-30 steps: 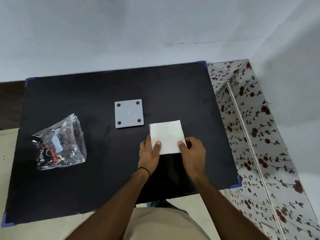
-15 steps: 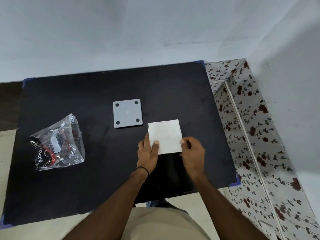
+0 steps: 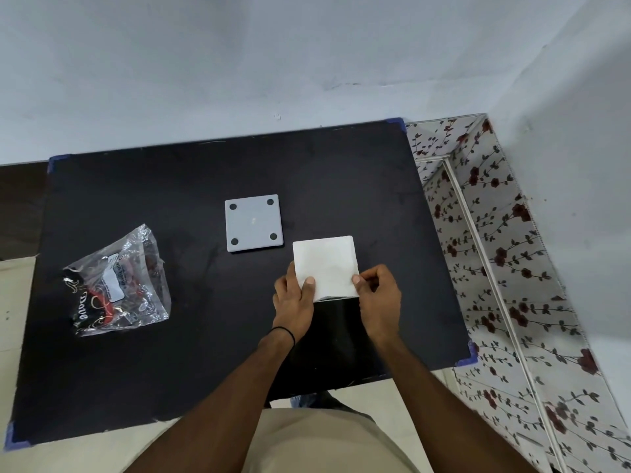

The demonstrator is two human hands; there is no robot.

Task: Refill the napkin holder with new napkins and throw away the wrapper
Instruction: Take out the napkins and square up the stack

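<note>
both hands, left [image 3: 296,299] and right [image 3: 378,299], pinch the napkins [image 3: 326,264] at centre frame; loading step underway, next seating them in the holder [image 3: 253,222] just upper left, wrapper [image 3: 117,285] at left undiscarded.

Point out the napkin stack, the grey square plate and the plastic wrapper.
napkin stack [image 3: 326,262], head view, top sheet's centre
grey square plate [image 3: 253,222], head view, centre of its face
plastic wrapper [image 3: 117,285], head view, crumpled middle
</note>
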